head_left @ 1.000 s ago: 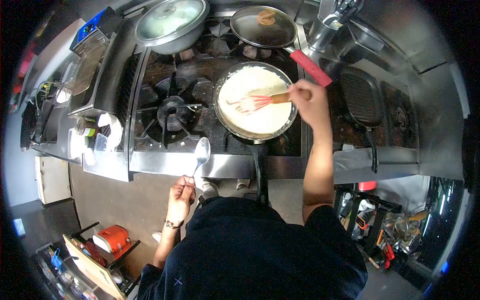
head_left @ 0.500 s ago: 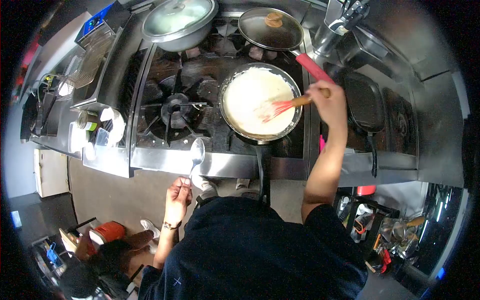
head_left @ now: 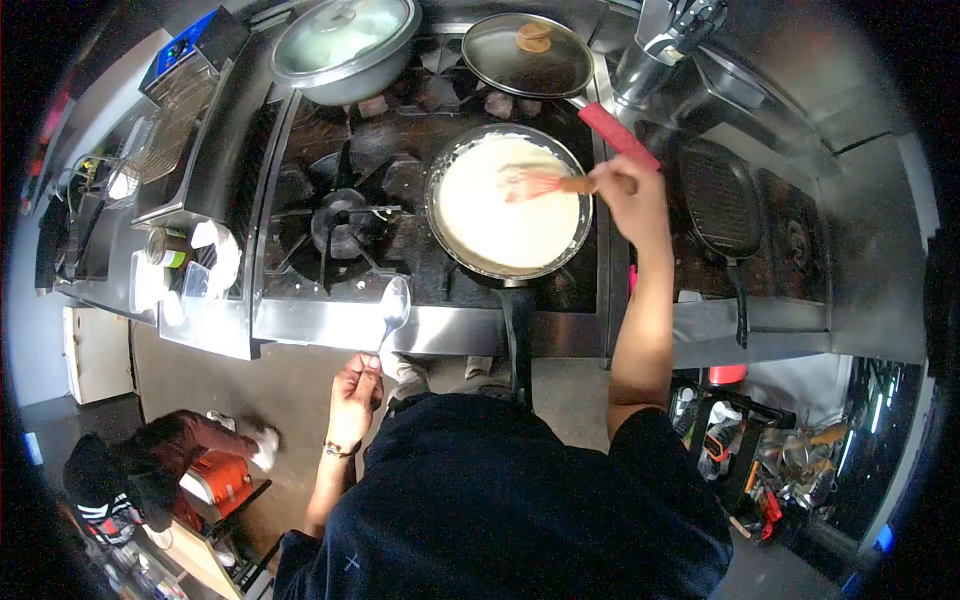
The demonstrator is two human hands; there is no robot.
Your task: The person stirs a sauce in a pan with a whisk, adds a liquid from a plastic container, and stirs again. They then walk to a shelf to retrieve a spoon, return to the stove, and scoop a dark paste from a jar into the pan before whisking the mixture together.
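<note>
A black frying pan (head_left: 511,290) on the stove holds a pale creamy mixture (head_left: 500,225). My right hand (head_left: 632,200) grips the wooden handle of a red whisk (head_left: 532,184), whose blurred head sits in the mixture at the upper middle of the pan. Below the stove's front edge, my left hand (head_left: 355,392) is closed on a metal spoon (head_left: 395,303), its bowl pointing up, left of the pan and apart from it.
Behind stand a covered pot (head_left: 345,78) and a glass-lidded pan (head_left: 527,60) with a red handle sleeve (head_left: 618,137). A grill pan (head_left: 718,195) lies right, utensils (head_left: 690,30) back right. Another person (head_left: 150,465) is at the lower left, near an orange box (head_left: 215,480).
My right hand has moved the whisk up and slightly left within the pan. My left hand holds the spoon much as before. The other person has moved left.
</note>
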